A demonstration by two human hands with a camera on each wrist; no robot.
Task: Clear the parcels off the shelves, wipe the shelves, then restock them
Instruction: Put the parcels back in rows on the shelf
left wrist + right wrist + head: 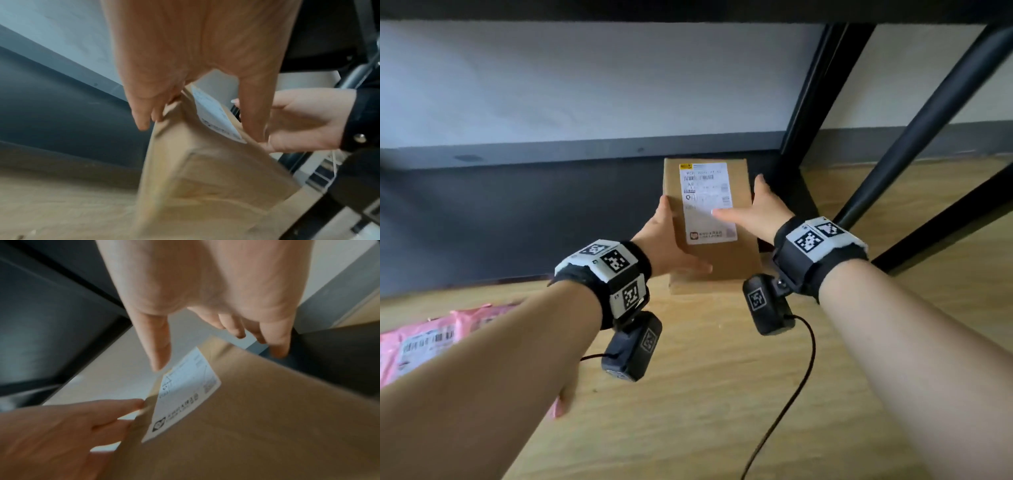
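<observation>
Both hands are on a brown box that stands on the wooden shelf, near its back edge and beside the black frame post. Left hand lies against the box's left side, fingers fairly straight along that face and the thumb across the lower front; the left wrist view shows the fingers pressed to the cardboard edge and the thumb laid over the front. Right hand reaches to the box's right side with fingers spread and nearly straight, the thumb lying across the white label on the front face. From the right wrist view its fingertips sit just past the top edge of the box, and whether they touch it I cannot tell, as that picture is blurred. Neither hand is curled round the box. A pink mailer with a barcode label lies flat on the shelf at the far left, well apart from the box. A black cable trails from the right wrist camera over the shelf
</observation>
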